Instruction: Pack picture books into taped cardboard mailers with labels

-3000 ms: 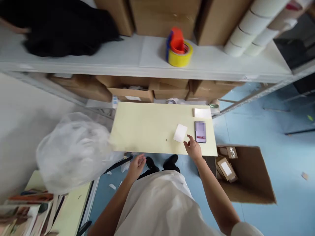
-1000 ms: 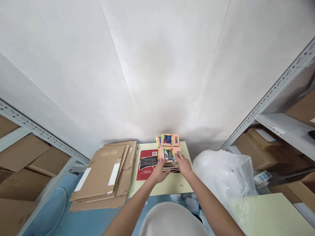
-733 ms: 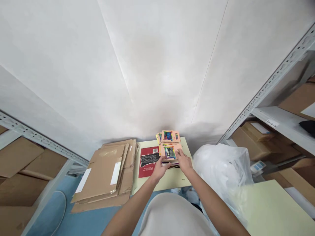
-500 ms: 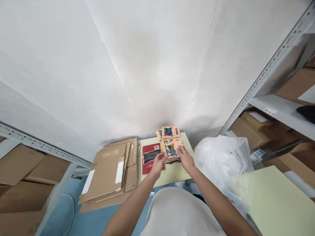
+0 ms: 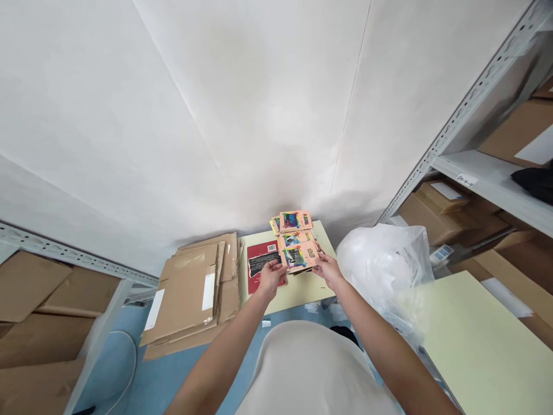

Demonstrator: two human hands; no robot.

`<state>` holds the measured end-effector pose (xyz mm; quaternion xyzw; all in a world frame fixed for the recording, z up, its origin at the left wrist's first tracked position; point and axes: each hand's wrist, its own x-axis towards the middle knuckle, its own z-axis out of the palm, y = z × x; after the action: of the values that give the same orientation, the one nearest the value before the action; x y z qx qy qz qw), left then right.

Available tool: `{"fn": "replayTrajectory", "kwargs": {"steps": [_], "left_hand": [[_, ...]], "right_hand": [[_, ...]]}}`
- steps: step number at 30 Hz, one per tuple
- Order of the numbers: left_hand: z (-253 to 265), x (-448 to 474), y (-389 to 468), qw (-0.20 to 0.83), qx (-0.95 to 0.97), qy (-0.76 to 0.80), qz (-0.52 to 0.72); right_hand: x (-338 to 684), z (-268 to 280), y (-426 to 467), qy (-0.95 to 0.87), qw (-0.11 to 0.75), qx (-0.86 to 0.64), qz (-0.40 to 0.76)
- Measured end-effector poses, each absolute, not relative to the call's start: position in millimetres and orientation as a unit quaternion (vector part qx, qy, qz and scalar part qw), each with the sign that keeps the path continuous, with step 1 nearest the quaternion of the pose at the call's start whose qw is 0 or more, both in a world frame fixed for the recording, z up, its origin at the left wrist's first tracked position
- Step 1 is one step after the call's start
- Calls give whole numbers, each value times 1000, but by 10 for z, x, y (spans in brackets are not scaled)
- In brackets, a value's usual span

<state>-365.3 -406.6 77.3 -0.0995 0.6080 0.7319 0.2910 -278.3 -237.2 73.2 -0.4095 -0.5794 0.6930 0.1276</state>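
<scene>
Between my two hands is a pink card with a bright rainbow-framed picture [image 5: 298,257], one of several like it. My left hand [image 5: 271,275] pinches its lower left corner, and my right hand [image 5: 328,270] grips its right edge. Just beyond lies another pink card [image 5: 295,238], partly covered. Farther back, a small stack of similar cards [image 5: 296,220] rests near the wall, a yellow one poking out at its left. A red book [image 5: 254,282] with a black text panel and a barcode lies left of the cards, partly under my left hand.
The cards and book lie on a pale yellow tabletop [image 5: 298,295]. Flattened cardboard boxes [image 5: 190,288] lean at the left. A large white plastic bag [image 5: 382,259] bulges at the right, beside another pale yellow panel [image 5: 488,340]. Shelves with cartons [image 5: 458,216] flank both sides; a white wall rises behind.
My hands have closed on the sides of the nearest pink card, which now sits slightly lifted and straighter. The view has shifted a little.
</scene>
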Motion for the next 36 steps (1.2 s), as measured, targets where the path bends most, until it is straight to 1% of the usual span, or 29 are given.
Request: {"fn": "replayTrajectory", "kwargs": {"steps": [3,7,10,13,17,22,25,30,32,36], "left_hand": [[742,-3600,-4121,284,-92,622,724],[713,-3557,-4262,310,-49,667,675],[708,-3574,-4334,293,-42,698,652],[743,-3608,-4311,283,-39,692,663],[864,-3565,-4183,337,50,661,669],[996,-3312,-3975,420,193,646,607],[1016,-3120,-3815,480,232,617,578],[959,-2742,-3485,591,308,563,489],[939,-2542,-3328,613,329,549,463],[1010,-2024,-2979,640,343,532,435]], "right_hand": [[-2773,784,-2396,-560,116,-413,709],[-2730,881,-2419,-531,146,-404,730],[-2657,955,-2413,-505,172,-378,756],[-2530,1031,-2381,-514,168,-350,765],[-2258,1155,-2306,-540,158,-331,758],[-1752,1270,-2186,-542,169,-352,744],[-1390,1255,-2105,-526,209,-389,727],[-752,1190,-1984,-459,323,-458,689],[-477,1198,-1947,-432,355,-463,687],[159,1268,-1895,-403,385,-457,693]]}}
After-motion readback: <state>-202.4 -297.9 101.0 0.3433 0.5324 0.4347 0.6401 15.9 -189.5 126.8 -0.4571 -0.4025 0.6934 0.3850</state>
